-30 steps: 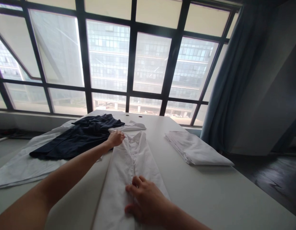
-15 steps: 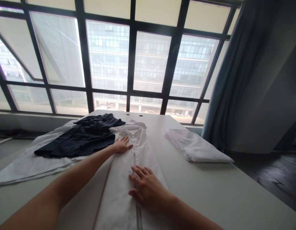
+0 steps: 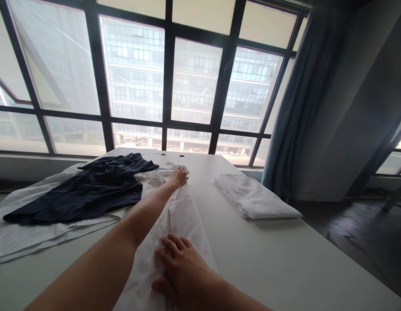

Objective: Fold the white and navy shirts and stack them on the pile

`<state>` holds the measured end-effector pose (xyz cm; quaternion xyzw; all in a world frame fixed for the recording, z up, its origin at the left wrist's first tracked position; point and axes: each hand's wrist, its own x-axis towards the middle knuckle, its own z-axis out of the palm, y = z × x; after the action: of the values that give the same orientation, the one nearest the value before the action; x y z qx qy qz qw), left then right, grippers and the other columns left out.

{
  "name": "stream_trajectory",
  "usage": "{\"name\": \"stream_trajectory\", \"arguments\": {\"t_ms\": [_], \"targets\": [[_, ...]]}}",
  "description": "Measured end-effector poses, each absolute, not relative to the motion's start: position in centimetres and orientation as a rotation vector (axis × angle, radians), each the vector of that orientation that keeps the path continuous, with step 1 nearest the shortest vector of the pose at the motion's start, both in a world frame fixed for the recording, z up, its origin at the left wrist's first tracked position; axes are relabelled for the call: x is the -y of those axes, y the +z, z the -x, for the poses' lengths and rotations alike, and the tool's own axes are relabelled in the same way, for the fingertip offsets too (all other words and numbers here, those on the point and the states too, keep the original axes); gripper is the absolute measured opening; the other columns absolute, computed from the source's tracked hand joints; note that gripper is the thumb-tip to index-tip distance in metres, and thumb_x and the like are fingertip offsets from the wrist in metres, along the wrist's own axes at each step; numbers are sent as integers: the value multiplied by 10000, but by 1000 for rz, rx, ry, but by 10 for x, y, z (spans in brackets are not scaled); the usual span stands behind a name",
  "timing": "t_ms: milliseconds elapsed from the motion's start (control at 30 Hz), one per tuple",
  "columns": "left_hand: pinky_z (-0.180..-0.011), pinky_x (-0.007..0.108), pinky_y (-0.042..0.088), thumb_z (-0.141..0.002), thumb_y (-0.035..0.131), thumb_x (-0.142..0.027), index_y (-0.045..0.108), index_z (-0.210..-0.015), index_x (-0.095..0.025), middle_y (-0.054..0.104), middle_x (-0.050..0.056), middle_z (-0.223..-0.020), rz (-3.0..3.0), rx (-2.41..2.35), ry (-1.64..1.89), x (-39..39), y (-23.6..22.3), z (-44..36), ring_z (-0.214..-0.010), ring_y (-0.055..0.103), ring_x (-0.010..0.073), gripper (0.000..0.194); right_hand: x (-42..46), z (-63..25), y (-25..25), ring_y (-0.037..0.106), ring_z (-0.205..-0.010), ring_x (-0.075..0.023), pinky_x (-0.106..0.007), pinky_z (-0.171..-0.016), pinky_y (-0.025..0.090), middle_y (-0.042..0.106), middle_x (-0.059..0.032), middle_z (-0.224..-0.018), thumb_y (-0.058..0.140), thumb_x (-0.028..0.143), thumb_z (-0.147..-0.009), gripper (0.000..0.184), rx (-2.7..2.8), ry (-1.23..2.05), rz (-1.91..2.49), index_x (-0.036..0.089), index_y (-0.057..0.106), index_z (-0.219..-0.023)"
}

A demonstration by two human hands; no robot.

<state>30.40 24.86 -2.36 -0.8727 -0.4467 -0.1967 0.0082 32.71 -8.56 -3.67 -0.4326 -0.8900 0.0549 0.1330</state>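
Observation:
A long white shirt [image 3: 189, 218] lies folded lengthwise on the white table, its collar end pointing to the window. At that far end my left hand [image 3: 179, 176] has its fingers curled in on the collar area. The fabric between those fingers is mostly hidden. Nearer to me, my right hand [image 3: 184, 268] rests palm down on the shirt's front, beside the placket, with fingers extended. My left forearm covers part of the shirt's left side.
To the left, a dark navy garment [image 3: 87, 190] lies over spread white cloth [image 3: 58, 242]. A folded white cloth [image 3: 255, 196] sits on the right of the table [image 3: 268, 263]. Beyond are large windows and a blue-grey curtain [image 3: 291, 116].
My left hand has moved farther forward to the collar end, and its fingers have curled. My right hand stays flat on the shirt. The view has turned slightly right.

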Motion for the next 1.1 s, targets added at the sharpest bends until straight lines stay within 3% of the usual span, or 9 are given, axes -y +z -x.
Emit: {"name": "stream_trajectory", "arguments": {"t_ms": [133,233,367,533,667,800,933,1000,1100], "targets": [[-1026,455,401,-849,645,-477,729,-1036,-132,688,186,-1103,2723,1466,-502,-267,-24,-319,-1126,591,323,402,80,-322,-63,438,-1332,-369,-533,-1052,420,515,-183,-1420,466,700,-897,729,2575,-69,1199,153,501,-1377],[-950,425,459,-849,657,-404,734,-1015,-112,706,189,-1041,2719,1551,-468,-280,-24,-321,-1045,638,315,345,71,-314,-91,494,-1260,-386,-523,-958,486,575,-184,-1335,466,776,-841,790,2540,-254,1156,150,536,-1317],[-868,390,500,-924,547,-378,740,-1018,-115,711,185,-1055,2737,1607,-520,-287,-30,-315,-987,664,299,339,64,-307,-109,531,-1191,-371,-474,-880,517,612,-178,-1257,448,755,-864,728,2550,-346,1133,157,564,-1263],[-919,411,488,-981,427,-399,718,-1110,-121,690,189,-1149,2741,1592,-613,-278,-46,-300,-1081,626,314,423,69,-310,-93,542,-1135,-340,-473,-869,506,608,-153,-1249,444,745,-872,689,2583,-228,1139,171,558,-1236],[-1053,429,402,-1004,376,-386,602,-1305,-113,582,189,-1348,2739,1514,-651,-265,-49,-287,-1253,519,317,465,78,-315,-67,534,-1139,-332,-485,-889,492,605,-145,-1241,428,739,-883,675,2611,-93,1139,169,558,-1220],[-1164,416,267,-985,402,-492,495,-1427,-203,468,107,-1496,2896,1233,-470,-250,-48,-279,-1394,382,284,536,89,-317,-45,519,-1169,-338,-509,-947,457,581,-163,-1294,422,699,-910,649,2605,33,1162,158,552,-1246],[-1201,465,144,-965,293,-637,329,-1521,-138,218,154,-1616,3030,1040,-52,-242,-58,-274,-1497,170,290,748,94,-316,-38,503,-1207,-348,-519,-977,434,560,-184,-1329,433,653,-929,620,2597,78,1183,145,541,-1267],[-1204,476,115,-961,221,-668,247,-1548,-111,126,160,-1633,3054,1112,-11,-243,-64,-274,-1512,92,288,809,93,-315,-39,495,-1223,-354,-520,-987,427,551,-195,-1342,432,647,-933,625,2602,75,1184,135,536,-1276],[-1209,458,95,-961,202,-669,222,-1557,-130,108,135,-1641,3074,1139,-69,-247,-70,-278,-1517,59,270,804,89,-316,-41,483,-1246,-357,-528,-1009,412,549,-191,-1354,439,641,-934,618,2593,95,1203,141,535,-1285]]}}
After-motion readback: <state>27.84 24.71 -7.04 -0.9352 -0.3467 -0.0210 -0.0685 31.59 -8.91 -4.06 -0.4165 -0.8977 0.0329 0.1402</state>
